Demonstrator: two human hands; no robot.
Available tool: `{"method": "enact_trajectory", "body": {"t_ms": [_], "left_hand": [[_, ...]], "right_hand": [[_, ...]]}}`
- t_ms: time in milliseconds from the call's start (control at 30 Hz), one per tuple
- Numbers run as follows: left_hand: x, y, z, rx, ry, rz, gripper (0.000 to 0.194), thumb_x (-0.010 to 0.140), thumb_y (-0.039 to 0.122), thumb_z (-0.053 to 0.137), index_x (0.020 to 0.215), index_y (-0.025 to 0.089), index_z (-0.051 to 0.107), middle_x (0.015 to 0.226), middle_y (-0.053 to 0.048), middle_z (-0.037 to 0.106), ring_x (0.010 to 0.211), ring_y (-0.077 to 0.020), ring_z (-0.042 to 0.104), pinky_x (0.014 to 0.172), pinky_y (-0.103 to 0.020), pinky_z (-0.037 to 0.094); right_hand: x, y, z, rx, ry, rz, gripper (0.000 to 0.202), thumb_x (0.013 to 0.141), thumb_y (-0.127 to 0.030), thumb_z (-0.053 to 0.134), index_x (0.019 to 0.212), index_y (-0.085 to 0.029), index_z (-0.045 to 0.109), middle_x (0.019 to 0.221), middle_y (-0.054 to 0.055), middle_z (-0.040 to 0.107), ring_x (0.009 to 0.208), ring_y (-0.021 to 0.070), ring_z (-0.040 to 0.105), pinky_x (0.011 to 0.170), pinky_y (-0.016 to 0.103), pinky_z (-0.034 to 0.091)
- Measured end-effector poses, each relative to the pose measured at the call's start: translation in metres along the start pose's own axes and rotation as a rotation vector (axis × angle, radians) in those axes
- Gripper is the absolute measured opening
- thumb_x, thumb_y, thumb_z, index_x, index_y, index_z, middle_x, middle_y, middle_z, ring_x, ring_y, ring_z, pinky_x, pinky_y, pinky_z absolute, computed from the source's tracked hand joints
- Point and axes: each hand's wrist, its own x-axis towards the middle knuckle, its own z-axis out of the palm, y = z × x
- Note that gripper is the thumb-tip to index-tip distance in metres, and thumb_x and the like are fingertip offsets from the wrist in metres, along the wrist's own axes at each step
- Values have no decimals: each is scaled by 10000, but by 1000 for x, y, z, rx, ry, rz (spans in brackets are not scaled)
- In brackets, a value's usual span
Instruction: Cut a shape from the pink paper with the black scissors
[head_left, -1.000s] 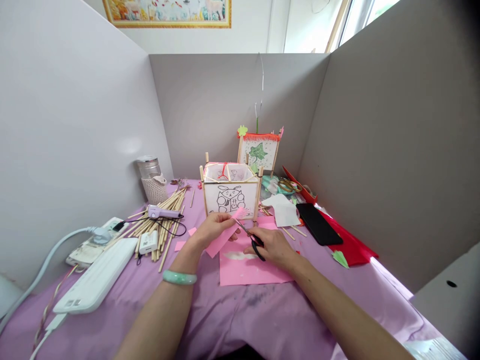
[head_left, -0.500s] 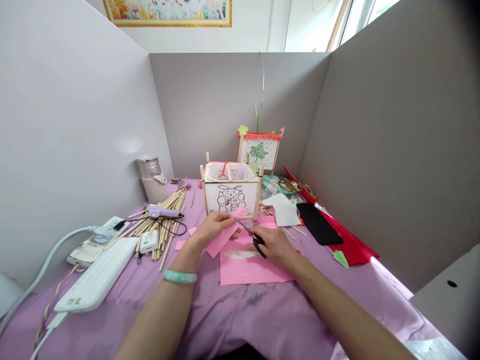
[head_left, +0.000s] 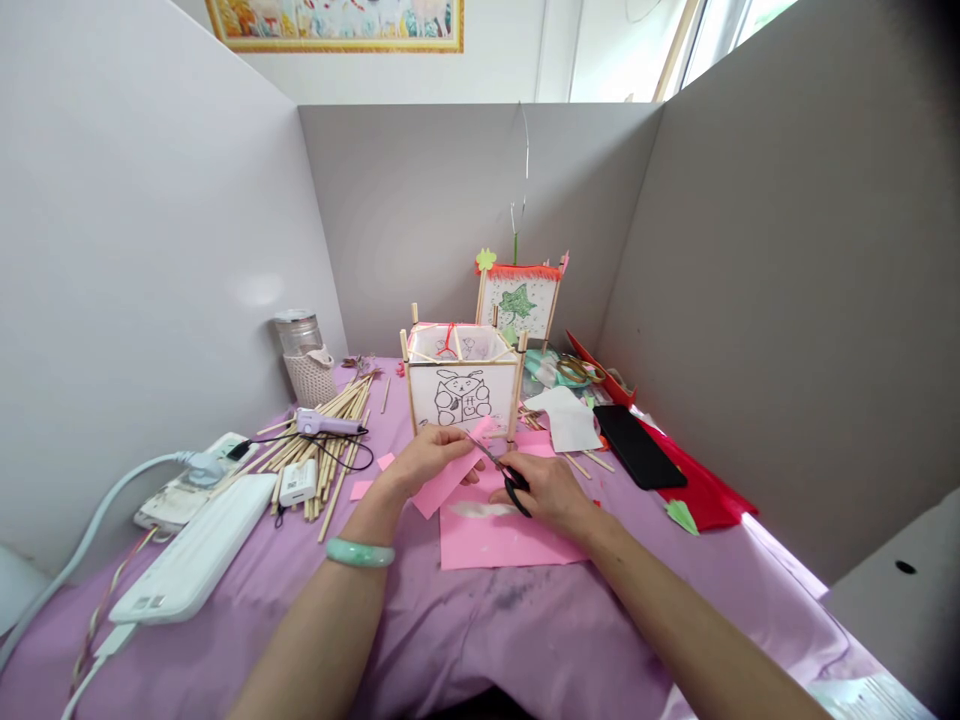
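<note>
My left hand (head_left: 439, 458) pinches a strip of pink paper (head_left: 442, 486), which slants up to the right. My right hand (head_left: 544, 490) is closed round the black handles of a pair of scissors (head_left: 515, 485), whose blades point up-left and meet the strip near its upper end. Beneath both hands a larger pink sheet (head_left: 495, 545) lies flat on the purple cloth, with a whitish patch on it. Just behind stands a stick-framed lantern (head_left: 463, 393) with white panels, a line-drawn animal on its front and a red cord across its open top.
A second lantern (head_left: 517, 305) with red fringe stands at the back. On the left are wooden sticks (head_left: 337, 405), a jar (head_left: 304, 360), a white power bank (head_left: 195, 550) and a power strip (head_left: 176, 500). A black phone (head_left: 637, 447), white paper (head_left: 564, 418) and red cloth (head_left: 705, 485) lie right.
The upper end of the pink strip has shifted slightly between the scissor blades, and its lower end sits a little lower. Both hands have barely moved.
</note>
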Motion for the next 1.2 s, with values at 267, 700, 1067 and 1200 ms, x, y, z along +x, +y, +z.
{"method": "enact_trajectory", "body": {"t_ms": [267,700,1067,1200], "left_hand": [[-1,1,4,2,-30,-25,248,727,350,637,796,112,635,718,-79,679,614,-179,646,592,-282,515],[-3,5,6,-2,-15,-50,289,685,380,657,759,103,617,732,-93,675,608,-189,647,595,-298,515],[-2,4,4,7,-29,-35,285,699,365,640,778,92,620,749,-105,673,607,-189,645,593,-299,515],[-1,3,3,1,-6,-23,293,708,373,639,793,93,626,735,-101,672,611,-184,641,613,-303,518]], "right_hand": [[1,-5,-1,18,-21,19,387,763,-514,619,990,-201,603,772,6,634,648,129,562,566,212,342],[1,-1,0,-15,-39,22,385,780,-495,608,1027,-199,603,786,15,652,653,137,589,577,216,349],[2,-3,-2,21,-56,28,370,786,-491,608,1027,-211,595,777,4,640,659,137,588,568,212,333],[1,-5,-3,36,-48,24,415,764,-535,608,1021,-210,586,787,8,632,666,138,569,574,212,337]]}}
